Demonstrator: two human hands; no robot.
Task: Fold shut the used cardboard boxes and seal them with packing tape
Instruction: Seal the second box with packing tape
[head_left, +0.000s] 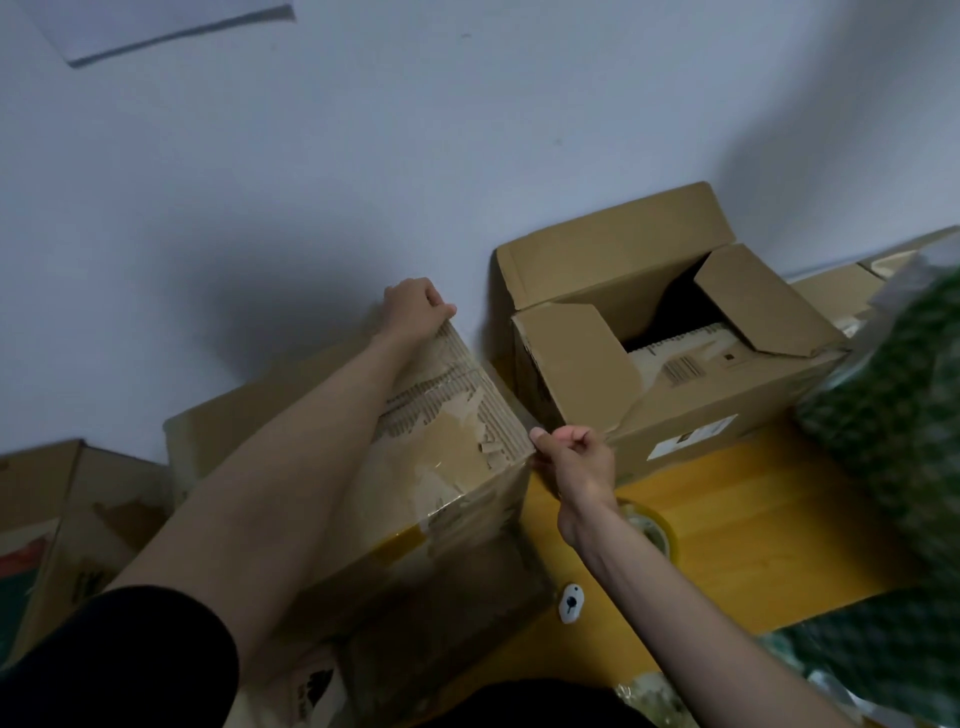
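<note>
A worn cardboard box (447, 431) with torn paper and old tape on its closed top stands in front of me. My left hand (415, 306) grips the box's far top corner, fingers curled over the edge. My right hand (571, 457) pinches the near right corner, where clear tape seems to run along the edge. A roll of packing tape (649, 525) lies on the yellow floor just behind my right wrist. A second box (670, 338) stands to the right against the wall, its flaps open and printed cardboard inside.
More cardboard boxes (57, 514) lie at the left by the wall, and another (836, 291) at the far right. A green patterned bag or cloth (893, 395) fills the right edge. A small white object (571, 603) lies on the floor near the box.
</note>
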